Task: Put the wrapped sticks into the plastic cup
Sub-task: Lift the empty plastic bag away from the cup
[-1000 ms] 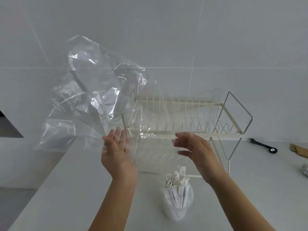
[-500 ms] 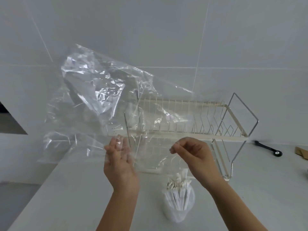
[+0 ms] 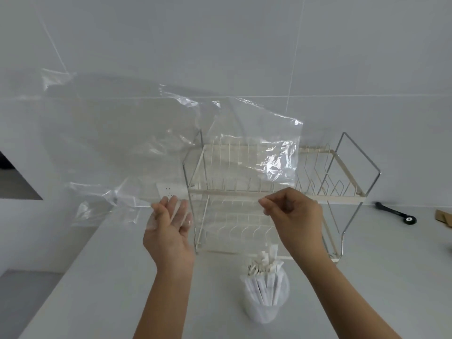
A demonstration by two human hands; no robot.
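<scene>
1. While white paper-wrapped sticks (image 3: 265, 281) stand bunched upright in clear plastic cup (image 3: 266, 307), cup sits on counter (image 3: 97, 289) in front of dish rack (image 3: 269, 192).
2. Clear plastic bag (image 3: 151, 152) edges hard to trace vs white wall.
3. Left hand (image 3: 168, 231) flat, fingers spread behind the film, grip unclear; right hand (image 3: 293, 216) fingers pinch bag edge.

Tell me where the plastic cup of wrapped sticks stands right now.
In the head view, the plastic cup stands on the white counter, lower centre-right, just in front of the dish rack and below the right hand.

Wrapped sticks (image 3: 265, 282) upright (white) in plastic cup (image 3: 266, 307)
</scene>
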